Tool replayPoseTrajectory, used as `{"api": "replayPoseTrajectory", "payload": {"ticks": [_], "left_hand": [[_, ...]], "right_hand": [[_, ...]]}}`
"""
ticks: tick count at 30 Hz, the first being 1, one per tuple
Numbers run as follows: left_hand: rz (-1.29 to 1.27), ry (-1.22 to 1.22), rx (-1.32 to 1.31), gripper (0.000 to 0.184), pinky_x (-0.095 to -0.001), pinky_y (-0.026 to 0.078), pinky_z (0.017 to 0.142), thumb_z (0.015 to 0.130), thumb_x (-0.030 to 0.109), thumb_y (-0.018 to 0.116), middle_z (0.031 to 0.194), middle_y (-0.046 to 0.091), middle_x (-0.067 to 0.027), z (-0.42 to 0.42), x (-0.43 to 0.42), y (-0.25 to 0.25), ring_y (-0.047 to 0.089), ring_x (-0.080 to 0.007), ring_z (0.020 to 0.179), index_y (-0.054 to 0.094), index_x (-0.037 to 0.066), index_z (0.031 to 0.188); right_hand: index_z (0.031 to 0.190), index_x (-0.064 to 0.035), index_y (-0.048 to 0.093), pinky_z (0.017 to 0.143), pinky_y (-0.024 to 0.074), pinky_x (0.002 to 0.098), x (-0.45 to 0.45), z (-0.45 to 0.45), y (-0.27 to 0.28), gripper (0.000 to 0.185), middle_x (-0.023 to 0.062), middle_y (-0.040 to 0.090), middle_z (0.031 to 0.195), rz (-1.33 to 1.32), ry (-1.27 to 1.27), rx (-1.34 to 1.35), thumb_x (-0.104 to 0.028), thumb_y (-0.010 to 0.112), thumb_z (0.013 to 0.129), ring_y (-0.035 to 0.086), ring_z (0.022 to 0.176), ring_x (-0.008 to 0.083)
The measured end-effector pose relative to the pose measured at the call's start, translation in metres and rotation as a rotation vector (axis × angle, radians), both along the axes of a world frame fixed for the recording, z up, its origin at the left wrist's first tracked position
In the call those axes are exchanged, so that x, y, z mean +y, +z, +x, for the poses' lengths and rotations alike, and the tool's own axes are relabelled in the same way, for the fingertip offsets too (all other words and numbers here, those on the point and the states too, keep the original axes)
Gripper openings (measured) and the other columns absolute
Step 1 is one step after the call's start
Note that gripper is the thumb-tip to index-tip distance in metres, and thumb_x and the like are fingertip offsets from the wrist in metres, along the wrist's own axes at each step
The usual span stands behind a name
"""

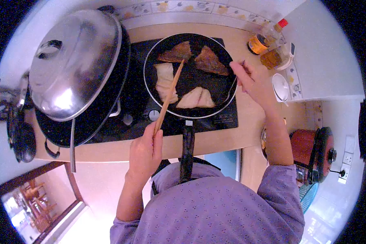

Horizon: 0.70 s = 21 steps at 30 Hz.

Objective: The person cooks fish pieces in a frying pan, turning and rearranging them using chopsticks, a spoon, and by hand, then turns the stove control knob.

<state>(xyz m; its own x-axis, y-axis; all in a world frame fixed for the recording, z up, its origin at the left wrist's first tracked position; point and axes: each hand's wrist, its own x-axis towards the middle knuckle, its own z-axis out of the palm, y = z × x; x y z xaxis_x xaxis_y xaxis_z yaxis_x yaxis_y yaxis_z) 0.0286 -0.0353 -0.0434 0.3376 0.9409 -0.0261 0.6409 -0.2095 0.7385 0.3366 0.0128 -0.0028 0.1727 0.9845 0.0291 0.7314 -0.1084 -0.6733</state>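
Four pieces of food lie in a black frying pan (187,79) on the stove. Two browned pieces, one at the back left (175,53) and one at the back right (210,61), sit behind two pale pieces, at the left (165,81) and front (196,98). My left hand (146,152) is closed around wooden chopsticks (169,97), whose tips reach over the pan near the back-left piece. At the pan's right rim, my right hand (248,79) has its fingers curled together; what they hold, if anything, is too small to make out.
A large wok (49,132) with a domed metal lid (77,61) stands on the left. Sauce bottles (258,43) and a white bowl (280,87) are at the right. A red cooker (303,146) sits farther right. The pan's handle (187,152) points toward my body.
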Motion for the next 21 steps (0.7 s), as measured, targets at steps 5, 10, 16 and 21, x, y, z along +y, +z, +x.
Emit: {"api": "replayPoseTrajectory", "payload": {"ticks": [5, 10, 16, 21], "left_hand": [[-0.03, 0.049, 0.003, 0.024, -0.0437, 0.046, 0.052, 0.091, 0.013, 0.052, 0.07, 0.061, -0.021, -0.007, 0.002, 0.002, 0.061, -0.0371, 0.059, 0.054, -0.001, 0.11], [-0.038, 0.086, -0.006, 0.024, -0.0434, 0.046, 0.053, 0.091, 0.013, 0.052, 0.071, 0.062, -0.0211, -0.012, 0.0, 0.002, 0.062, -0.0366, 0.06, 0.054, -0.001, 0.11], [-0.014, 0.098, -0.057, 0.024, -0.0323, 0.039, 0.045, 0.094, 0.017, 0.049, 0.059, 0.052, -0.0066, -0.016, -0.004, -0.007, 0.051, -0.0158, 0.048, 0.055, 0.003, 0.113], [0.019, 0.115, -0.05, 0.023, -0.032, 0.039, 0.046, 0.094, 0.016, 0.049, 0.06, 0.052, -0.0068, -0.014, -0.005, -0.006, 0.051, -0.0161, 0.05, 0.055, 0.004, 0.113]], "right_hand": [[0.101, -0.0037, 0.062, 0.049, 0.042, 0.0198, 0.01, -0.004, 0.001, 0.027, 0.0024, 0.06, 0.073, 0.004, 0.104, 0.171, -0.028, 0.051, 0.094, 0.054, 0.059, 0.006], [0.103, -0.0038, 0.062, 0.051, 0.0449, 0.0195, 0.037, 0.002, -0.013, 0.027, 0.0017, 0.06, 0.079, -0.104, 0.289, 0.264, -0.025, 0.047, 0.096, 0.055, 0.063, 0.0066], [0.102, -0.0047, 0.063, 0.052, 0.0447, 0.0188, 0.072, -0.001, -0.019, 0.029, 0.0003, 0.058, 0.08, -0.259, 0.343, 0.332, -0.028, 0.045, 0.097, 0.054, 0.066, 0.006], [0.097, -0.0054, 0.064, 0.048, 0.0431, 0.0192, 0.082, -0.016, -0.009, 0.03, -0.0011, 0.056, 0.071, -0.363, 0.355, 0.302, -0.031, 0.048, 0.095, 0.053, 0.059, 0.0056]]}}
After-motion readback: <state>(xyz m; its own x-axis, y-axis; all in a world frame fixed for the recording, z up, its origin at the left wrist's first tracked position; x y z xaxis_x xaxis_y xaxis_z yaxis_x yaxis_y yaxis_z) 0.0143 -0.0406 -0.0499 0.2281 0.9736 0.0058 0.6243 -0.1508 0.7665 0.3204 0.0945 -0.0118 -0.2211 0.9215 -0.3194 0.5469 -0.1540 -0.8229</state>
